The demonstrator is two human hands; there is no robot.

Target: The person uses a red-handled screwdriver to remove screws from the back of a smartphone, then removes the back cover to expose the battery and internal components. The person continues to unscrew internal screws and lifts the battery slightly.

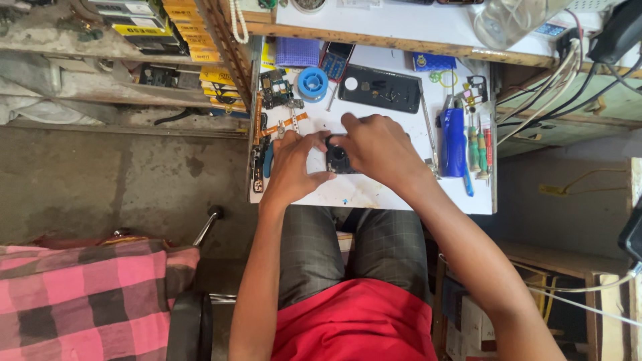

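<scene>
Both hands (334, 157) on small dark part (338, 159)

A single view is given, taken from a head-worn camera looking steeply down. The white worktable (374, 194) is seen at arm's length in the upper middle, with the lap directly below.

The right hand (378, 148) covers most of the small black part (338, 159); its shape cannot be told. The glass jar (511, 20) at the far edge is cut off. Small items near the blue spool (311, 83) are too small to identify.
</scene>
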